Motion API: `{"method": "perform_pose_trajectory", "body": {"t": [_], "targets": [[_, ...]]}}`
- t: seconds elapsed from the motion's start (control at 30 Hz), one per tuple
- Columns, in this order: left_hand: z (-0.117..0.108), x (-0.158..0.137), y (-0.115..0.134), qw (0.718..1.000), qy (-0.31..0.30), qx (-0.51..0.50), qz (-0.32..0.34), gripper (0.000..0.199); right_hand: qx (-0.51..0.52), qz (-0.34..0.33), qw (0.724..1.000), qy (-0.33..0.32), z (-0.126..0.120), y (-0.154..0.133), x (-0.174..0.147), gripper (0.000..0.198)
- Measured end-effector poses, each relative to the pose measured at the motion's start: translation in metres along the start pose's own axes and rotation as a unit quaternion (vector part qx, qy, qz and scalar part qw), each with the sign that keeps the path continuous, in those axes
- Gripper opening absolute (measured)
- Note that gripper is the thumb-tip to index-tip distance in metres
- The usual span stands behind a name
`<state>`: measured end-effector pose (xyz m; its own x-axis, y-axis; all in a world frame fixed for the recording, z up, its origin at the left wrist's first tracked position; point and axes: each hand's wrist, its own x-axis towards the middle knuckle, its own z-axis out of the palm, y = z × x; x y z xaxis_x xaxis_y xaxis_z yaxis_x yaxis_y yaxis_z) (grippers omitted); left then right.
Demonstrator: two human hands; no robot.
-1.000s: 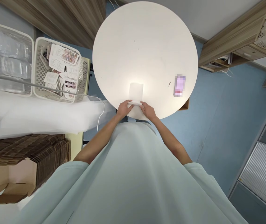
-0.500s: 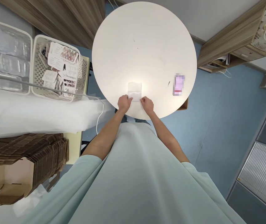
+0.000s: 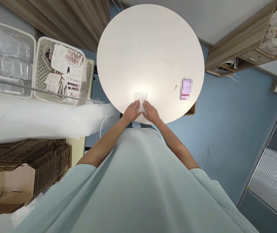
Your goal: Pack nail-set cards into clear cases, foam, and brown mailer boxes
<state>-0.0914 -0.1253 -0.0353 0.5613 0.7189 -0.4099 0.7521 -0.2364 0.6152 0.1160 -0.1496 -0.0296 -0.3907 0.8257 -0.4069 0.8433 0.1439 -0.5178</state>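
Observation:
A small white square sheet [image 3: 140, 96], thin like paper or foam, lies flat at the near edge of the round white table [image 3: 150, 35]. My left hand [image 3: 132, 111] rests flat on its left side with fingers stretched out. From the other side, my right hand [image 3: 151, 112] lies flat on the right part, fingers also extended. The two hands nearly meet over the sheet, and they cover much of its lower half. Nothing is gripped in either hand.
On the table's right lies a pixelated pinkish-purple item [image 3: 186, 89]. To the left are a white basket of carded goods [image 3: 39, 69], a basket of clear plastic boxes [image 3: 14, 66], white wrapping sheets [image 3: 43, 119] and stacked brown cardboard boxes [image 3: 53, 161]. A cable [image 3: 107, 113] hangs beside the table.
Both hands have gone from pinching the sheet's edges to lying flat on it, closer together. The sheet sits slightly nearer to me, and its fold line no longer shows.

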Motion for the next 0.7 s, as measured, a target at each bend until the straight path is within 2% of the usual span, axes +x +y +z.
{"method": "perform_pose_trajectory", "body": {"t": [0.13, 0.23, 0.37, 0.47, 0.57, 0.7], "targets": [[0.01, -0.034, 0.002, 0.999, -0.042, 0.006, 0.01, 0.082, -0.011, -0.002, 1.0, -0.002, 0.024, -0.008, -0.031, 0.067], [0.016, -0.044, 0.003, 0.999, -0.049, 0.002, 0.006, 0.084, -0.012, -0.001, 1.0, -0.008, 0.034, -0.01, -0.042, 0.065], [0.016, -0.039, -0.001, 0.999, -0.036, -0.002, -0.011, 0.084, -0.007, -0.025, 1.0, -0.015, 0.028, -0.005, -0.043, 0.064], [0.012, -0.028, -0.005, 0.999, 0.0, -0.019, -0.032, 0.073, 0.008, -0.028, 1.0, -0.01, 0.017, -0.001, -0.038, 0.062], [0.006, -0.016, -0.007, 0.996, 0.042, -0.049, -0.067, 0.057, 0.035, 0.024, 0.999, 0.001, 0.008, -0.002, -0.029, 0.056], [-0.001, 0.002, -0.005, 0.981, 0.075, -0.087, -0.155, 0.041, 0.084, 0.132, 0.987, 0.032, 0.003, -0.007, -0.012, 0.05]]}}
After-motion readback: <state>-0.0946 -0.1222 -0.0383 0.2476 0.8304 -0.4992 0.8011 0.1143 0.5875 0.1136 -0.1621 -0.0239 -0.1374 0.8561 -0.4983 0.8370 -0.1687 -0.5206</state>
